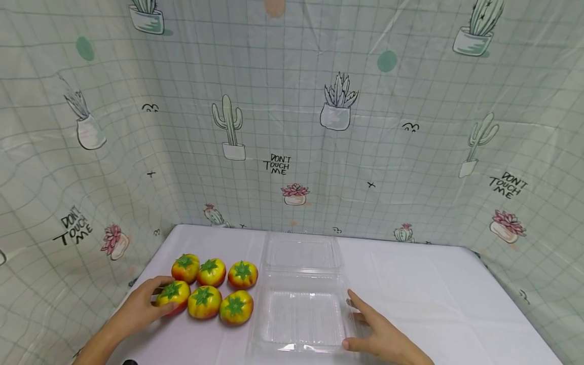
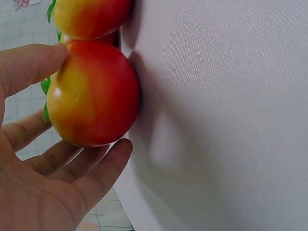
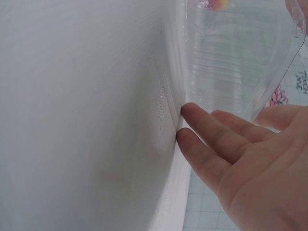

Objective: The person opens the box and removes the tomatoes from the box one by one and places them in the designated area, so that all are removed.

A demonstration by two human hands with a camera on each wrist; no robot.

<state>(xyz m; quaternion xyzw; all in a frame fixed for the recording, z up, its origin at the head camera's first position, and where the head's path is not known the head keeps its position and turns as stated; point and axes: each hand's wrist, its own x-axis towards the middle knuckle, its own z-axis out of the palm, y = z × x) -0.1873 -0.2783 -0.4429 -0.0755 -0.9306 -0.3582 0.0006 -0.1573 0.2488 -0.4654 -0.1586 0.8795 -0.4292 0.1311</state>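
Note:
Six yellow-and-red tomatoes with green star-shaped tops stand in two rows of three on the table's left side. My left hand (image 1: 145, 303) is around the front-left tomato (image 1: 175, 295), thumb on its near side and fingers on its far left. In the left wrist view, the thumb presses near the top of this tomato (image 2: 94, 94) while the fingers curve along its side. A clear plastic clamshell box (image 1: 301, 317) lies open, its lid (image 1: 301, 253) folded back. Beside its right wall is my right hand (image 1: 380, 329), fingers spread and relaxed, thumb at the front right corner.
Close to the held tomato are the front middle tomato (image 1: 205, 302) and the back left one (image 1: 185, 268). The white tablecloth (image 1: 433, 304) extends right of the box. A cactus-print curtain (image 1: 365, 152) encloses the table at the back and both sides. A small black object (image 1: 130, 362) shows at the bottom edge.

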